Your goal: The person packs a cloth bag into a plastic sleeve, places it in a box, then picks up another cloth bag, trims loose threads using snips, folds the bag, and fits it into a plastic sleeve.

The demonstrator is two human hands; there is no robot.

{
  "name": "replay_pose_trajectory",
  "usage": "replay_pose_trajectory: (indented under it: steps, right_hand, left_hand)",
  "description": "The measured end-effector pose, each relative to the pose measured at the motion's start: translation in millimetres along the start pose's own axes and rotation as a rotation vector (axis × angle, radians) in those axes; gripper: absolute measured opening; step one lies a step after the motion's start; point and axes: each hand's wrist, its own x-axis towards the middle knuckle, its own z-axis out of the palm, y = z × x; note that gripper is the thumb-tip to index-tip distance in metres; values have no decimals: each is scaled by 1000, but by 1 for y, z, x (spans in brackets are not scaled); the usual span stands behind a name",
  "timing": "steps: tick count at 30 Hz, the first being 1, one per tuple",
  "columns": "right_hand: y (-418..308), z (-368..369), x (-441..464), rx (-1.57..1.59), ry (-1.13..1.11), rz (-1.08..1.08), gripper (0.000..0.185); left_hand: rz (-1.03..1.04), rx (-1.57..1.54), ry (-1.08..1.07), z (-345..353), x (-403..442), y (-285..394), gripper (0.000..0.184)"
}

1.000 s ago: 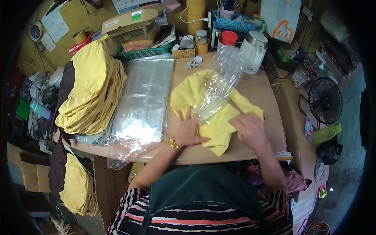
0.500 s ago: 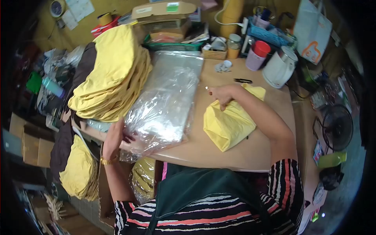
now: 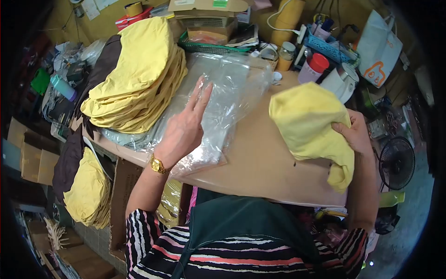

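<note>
In the head view, the right hand (image 3: 357,132) has its fingers closed on a soft yellow cloth piece (image 3: 306,121), the thumb pressed on its near face. The cloth is lifted up over the light-brown tabletop (image 3: 260,162), with a narrow end drooping below those fingers. It is separate from the other pieces and has no plastic around it.

The left hand (image 3: 179,135) has two fingers stretched out and slightly apart over the clear, crinkled plastic bags (image 3: 218,79). The thumb is hidden, so whether these fingers grip any plastic cannot be told. The bags spread under and beyond the left fingertips, and no yellow cloth can be seen inside them.

To the left of the left fingers is a thick stack of folded yellow cloth pieces (image 3: 132,74), with dark brown cloth (image 3: 104,60) along its outer side. Lower down, past the left wrist, hangs a second yellow cloth bundle (image 3: 86,195). Judging by both, many pieces are unwrapped. Under the tabletop edge, below the left fingers, a shiny yellow bundle (image 3: 170,200) seems to be already in clear plastic, though its contents are hard to make out.
</note>
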Motion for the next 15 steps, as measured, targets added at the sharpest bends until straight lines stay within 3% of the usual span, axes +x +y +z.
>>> replay_pose_trajectory:
  steps: [5, 7, 8, 10, 15]
  right_hand:
    - [-6, 70, -16, -48, 235, -117, 28]
    - [2, 101, -5, -218, 258, -229, 29]
    - [24, 111, 13, -148, 274, -254, 29]
    - [34, 126, 38, 13, 292, -236, 30]
    - [13, 144, 50, 180, 299, -213, 30]
  left_hand:
    - [127, -34, -32, -8, 37, 51, 96]
    - [223, 87, -14, -14, 47, 77, 91]
    - [230, 97, -10, -15, 48, 88, 91]
    - [422, 227, -27, -14, 45, 109, 73]
    - [556, 229, -103, 21, 23, 143, 66]
